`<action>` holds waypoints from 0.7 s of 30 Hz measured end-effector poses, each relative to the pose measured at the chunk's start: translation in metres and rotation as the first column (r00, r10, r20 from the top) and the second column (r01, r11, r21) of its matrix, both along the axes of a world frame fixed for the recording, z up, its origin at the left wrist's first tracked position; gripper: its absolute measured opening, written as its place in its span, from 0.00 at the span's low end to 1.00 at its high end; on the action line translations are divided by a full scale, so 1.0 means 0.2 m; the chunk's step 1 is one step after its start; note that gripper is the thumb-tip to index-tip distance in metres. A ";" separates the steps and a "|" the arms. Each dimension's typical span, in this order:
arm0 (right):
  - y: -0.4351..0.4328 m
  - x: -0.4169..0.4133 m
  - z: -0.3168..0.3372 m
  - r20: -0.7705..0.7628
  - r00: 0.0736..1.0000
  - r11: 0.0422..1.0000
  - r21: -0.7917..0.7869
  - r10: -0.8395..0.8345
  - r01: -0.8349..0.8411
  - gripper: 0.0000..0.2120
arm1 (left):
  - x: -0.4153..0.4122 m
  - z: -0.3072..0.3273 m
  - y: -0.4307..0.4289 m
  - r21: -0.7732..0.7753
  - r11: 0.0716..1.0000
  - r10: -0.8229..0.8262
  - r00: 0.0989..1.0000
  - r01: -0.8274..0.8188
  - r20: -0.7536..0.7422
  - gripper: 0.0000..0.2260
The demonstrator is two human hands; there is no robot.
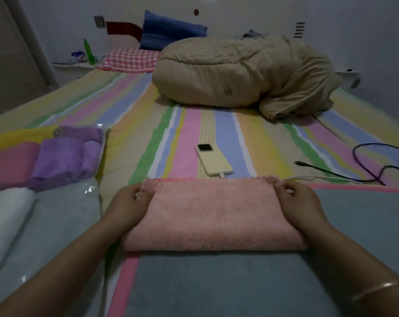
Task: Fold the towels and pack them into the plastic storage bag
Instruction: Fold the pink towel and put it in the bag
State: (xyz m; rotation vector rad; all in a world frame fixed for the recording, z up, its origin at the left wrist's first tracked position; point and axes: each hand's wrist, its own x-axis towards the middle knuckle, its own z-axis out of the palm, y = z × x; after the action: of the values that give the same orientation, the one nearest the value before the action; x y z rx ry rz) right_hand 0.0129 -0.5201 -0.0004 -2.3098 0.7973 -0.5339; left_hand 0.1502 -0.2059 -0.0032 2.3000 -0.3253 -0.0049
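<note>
Before us the folded towel (214, 213) lies on a spread towel (228, 289) on the bed (134, 124). Just behind it we see the phone (214, 160), cables (376, 167) to its right. At our left the storage bag (95, 179) holds more towels (61, 156). Far behind lies the duvet (228, 74).

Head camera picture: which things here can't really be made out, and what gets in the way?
Head view, all of it:
- plastic storage bag: cut off by the left edge; its opening is out of sight.
- grey pink-edged cloth: partly under the pink towel, and runs off the bottom edge.
- phone: camera side up, so its screen is hidden.
- things beside the green bottle: too dim and blurred to name.
</note>
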 end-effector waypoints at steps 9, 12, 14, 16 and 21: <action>0.07 -0.11 0.07 -0.365 0.905 0.965 -0.218 -0.219 0.146 0.22 | 0.01 -0.01 0.00 0.303 0.942 0.044 0.951 -0.142 0.307 0.11; 0.09 -0.21 0.13 -0.469 0.870 0.989 -0.060 -0.150 0.138 0.32 | -0.09 0.05 -0.06 0.271 0.961 -0.093 0.847 -0.061 0.523 0.17; 0.13 -0.26 0.15 -0.441 0.894 0.986 0.097 -0.077 0.132 0.33 | -0.20 0.09 -0.15 0.298 0.947 -0.264 0.814 0.118 0.517 0.19; 0.19 -0.31 0.18 -0.379 0.923 0.967 0.204 -0.067 0.154 0.31 | -0.29 0.08 -0.25 0.407 0.870 -0.438 0.815 0.277 0.381 0.24; 0.35 -0.35 0.17 0.126 0.950 0.533 0.845 -0.284 0.047 0.13 | -0.36 -0.06 -0.36 0.594 0.758 -0.499 0.825 0.268 0.266 0.37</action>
State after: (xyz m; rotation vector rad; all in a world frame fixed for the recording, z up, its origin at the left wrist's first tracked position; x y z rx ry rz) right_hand -0.0574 -0.4502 0.0336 -1.2360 0.8946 -0.3820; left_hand 0.0776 -0.2772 -0.0150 2.7260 -1.1652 0.2057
